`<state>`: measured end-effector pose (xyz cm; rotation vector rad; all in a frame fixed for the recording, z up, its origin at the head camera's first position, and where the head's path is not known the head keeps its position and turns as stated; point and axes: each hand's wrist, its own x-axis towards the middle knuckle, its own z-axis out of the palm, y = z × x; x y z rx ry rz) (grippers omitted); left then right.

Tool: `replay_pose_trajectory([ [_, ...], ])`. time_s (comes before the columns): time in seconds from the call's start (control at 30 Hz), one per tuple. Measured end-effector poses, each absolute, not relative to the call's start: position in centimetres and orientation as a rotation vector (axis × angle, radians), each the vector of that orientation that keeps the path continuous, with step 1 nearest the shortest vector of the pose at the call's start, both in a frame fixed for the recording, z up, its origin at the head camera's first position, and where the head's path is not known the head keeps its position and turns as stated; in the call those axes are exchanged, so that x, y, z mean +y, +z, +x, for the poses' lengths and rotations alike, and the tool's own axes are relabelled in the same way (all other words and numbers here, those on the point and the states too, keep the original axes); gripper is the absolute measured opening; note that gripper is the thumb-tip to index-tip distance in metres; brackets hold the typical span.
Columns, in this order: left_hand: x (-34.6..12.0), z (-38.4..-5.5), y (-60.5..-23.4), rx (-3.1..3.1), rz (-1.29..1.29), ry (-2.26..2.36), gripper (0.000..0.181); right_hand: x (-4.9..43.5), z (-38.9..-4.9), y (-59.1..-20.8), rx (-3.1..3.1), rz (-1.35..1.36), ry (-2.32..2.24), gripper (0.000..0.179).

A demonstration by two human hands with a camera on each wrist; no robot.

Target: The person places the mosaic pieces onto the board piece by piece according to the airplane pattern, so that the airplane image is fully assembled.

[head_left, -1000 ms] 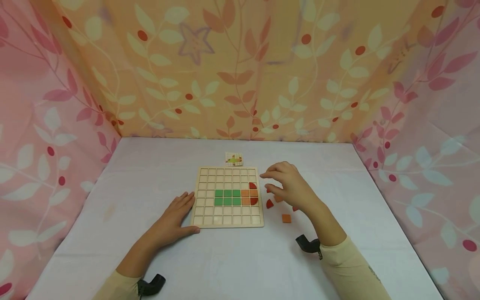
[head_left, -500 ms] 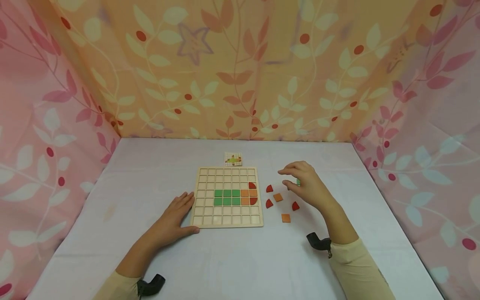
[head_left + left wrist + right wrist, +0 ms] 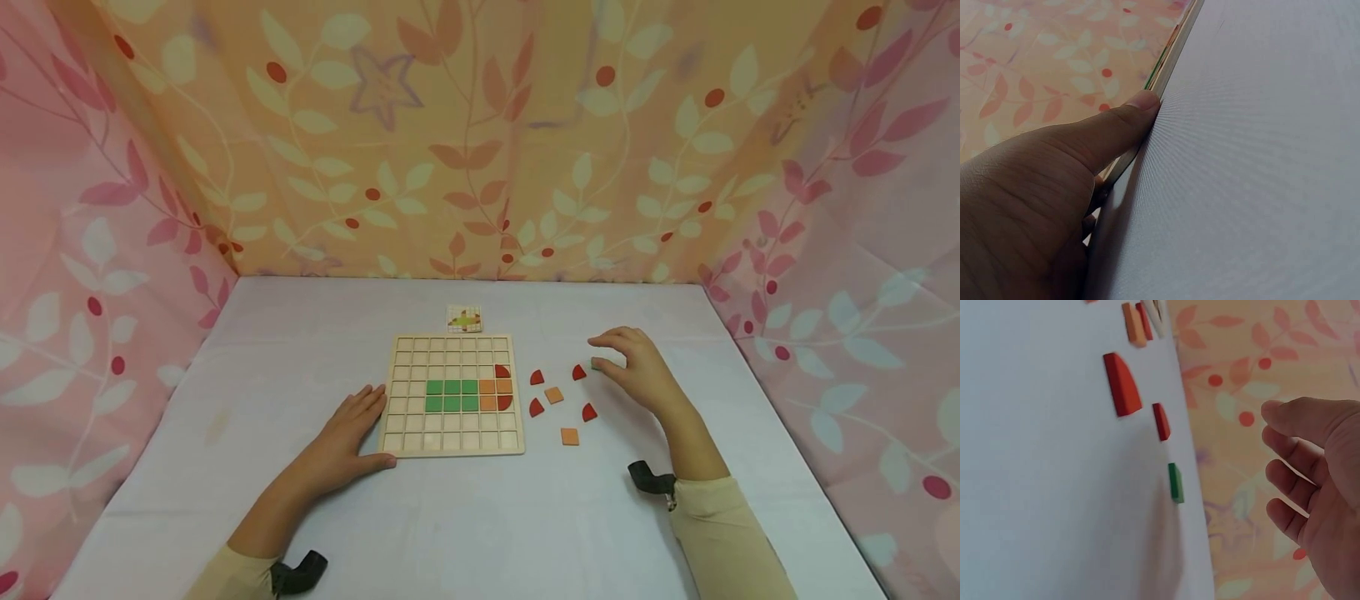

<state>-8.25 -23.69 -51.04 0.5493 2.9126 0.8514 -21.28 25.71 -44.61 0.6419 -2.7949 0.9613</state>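
A wooden grid board lies on the table, with green squares, orange squares and two red quarter-round pieces set in its cells. Along its left side rests my left hand, fingers straight, thumb touching the front corner. The left wrist view shows that thumb against the board's edge. To the right of the loose pieces, my right hand hovers with loosely bent fingers and holds nothing. Below it is a loose green piece, mostly hidden by the thumb in the head view.
Several loose red quarter-round pieces and two orange squares lie between the board and the right hand. Behind the board lies a small picture card. Patterned curtains surround the white table.
My right hand has moved right, away from the board and over to the green piece, uncovering the red and orange pieces. My left hand stays at the board.
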Motion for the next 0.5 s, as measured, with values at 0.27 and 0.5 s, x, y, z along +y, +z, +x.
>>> replay_pose_trajectory([
  [0.27,-23.7,-8.2,-51.1,2.922,0.559,0.844,0.108,26.6,-22.1,-46.2,-2.885,0.539,0.965,0.032],
  [0.5,-23.7,-8.2,-51.1,2.919,0.552,0.848,0.108,27.7,-22.9,-48.3,-2.892,0.550,0.921,0.033],
])
